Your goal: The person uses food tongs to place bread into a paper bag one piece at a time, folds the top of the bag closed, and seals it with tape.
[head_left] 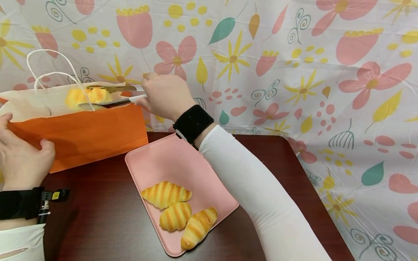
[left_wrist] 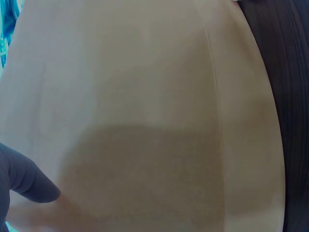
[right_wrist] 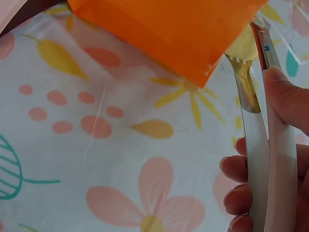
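My right hand (head_left: 168, 94) grips white-handled metal tongs (head_left: 135, 97) above the right part of an orange paper bag (head_left: 98, 134). Between the tong tips is a yellow bread piece (head_left: 99, 95), partly blurred, at the bag's open top. The right wrist view shows my fingers and thumb wrapped about the tong handles (right_wrist: 258, 164). At the bag's left end, my left hand (head_left: 23, 156) rests against the side with the thumb extended. The left wrist view shows a digit (left_wrist: 34, 181) touching the bag's side panel (left_wrist: 154, 96). Whatever lies inside the bag is hidden.
On the dark wooden table (head_left: 104, 214), a pink tray (head_left: 163, 156) holds a striped croissant (head_left: 166, 194), a smaller striped roll (head_left: 175, 216) and an icing-drizzled bread (head_left: 199, 227). White rope handles (head_left: 55, 73) stand up from the bag. A flowered cloth (head_left: 248, 65) hangs behind.
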Available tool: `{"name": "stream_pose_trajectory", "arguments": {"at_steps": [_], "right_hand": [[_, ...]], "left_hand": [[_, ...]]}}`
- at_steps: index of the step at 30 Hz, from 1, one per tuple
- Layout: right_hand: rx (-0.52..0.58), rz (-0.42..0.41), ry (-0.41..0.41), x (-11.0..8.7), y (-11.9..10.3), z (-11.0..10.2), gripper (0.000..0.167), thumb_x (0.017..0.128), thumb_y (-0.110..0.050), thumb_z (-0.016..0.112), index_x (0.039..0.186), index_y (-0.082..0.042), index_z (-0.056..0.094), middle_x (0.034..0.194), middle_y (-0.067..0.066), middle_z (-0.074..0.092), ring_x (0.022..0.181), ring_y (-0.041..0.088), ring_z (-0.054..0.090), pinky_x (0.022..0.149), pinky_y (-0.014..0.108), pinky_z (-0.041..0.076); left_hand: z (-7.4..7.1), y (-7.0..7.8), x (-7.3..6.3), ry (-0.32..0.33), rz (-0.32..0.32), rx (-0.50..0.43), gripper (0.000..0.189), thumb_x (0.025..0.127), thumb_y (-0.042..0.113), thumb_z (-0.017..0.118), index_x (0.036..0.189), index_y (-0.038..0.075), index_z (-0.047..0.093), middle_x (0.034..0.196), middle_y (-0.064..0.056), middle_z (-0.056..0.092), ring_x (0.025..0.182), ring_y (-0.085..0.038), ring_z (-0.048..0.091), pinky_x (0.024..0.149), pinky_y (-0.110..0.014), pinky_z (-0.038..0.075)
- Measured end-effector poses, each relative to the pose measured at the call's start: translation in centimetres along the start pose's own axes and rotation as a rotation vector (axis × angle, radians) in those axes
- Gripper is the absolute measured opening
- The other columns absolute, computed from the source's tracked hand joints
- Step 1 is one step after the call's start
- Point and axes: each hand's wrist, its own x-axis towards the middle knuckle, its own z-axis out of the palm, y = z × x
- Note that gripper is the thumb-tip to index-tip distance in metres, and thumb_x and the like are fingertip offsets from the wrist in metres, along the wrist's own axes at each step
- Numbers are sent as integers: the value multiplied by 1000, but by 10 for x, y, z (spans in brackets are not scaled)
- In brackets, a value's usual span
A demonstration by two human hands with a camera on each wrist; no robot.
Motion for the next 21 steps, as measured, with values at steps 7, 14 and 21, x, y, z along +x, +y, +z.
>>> {"name": "stream_pose_trajectory", "arguments": {"at_steps": [7,14,21], "right_hand": [[-24,-29,-43,11,-24,-3,48,109,-65,58,131,-28,79,119,-9,71,104,12,73,84,34,63],[-40,-62,-115,22,-43,-6,49,109,-64,59,136,-26,77,129,-10,73,114,12,72,95,36,62],[-50,-72,-152,27,-54,-2,60,109,-63,60,152,-22,70,139,-9,72,111,11,74,93,35,62]], "left_hand": [[0,1,-1,20,1,13,83,101,26,50,175,25,11,175,-23,10,163,-37,11,134,-48,9],[-2,5,0,10,-42,32,84,100,27,48,175,25,10,177,-22,9,164,-37,13,134,-51,12],[-2,10,-5,-10,-31,17,83,102,26,48,175,25,9,176,-24,8,163,-39,9,134,-51,8]]}}
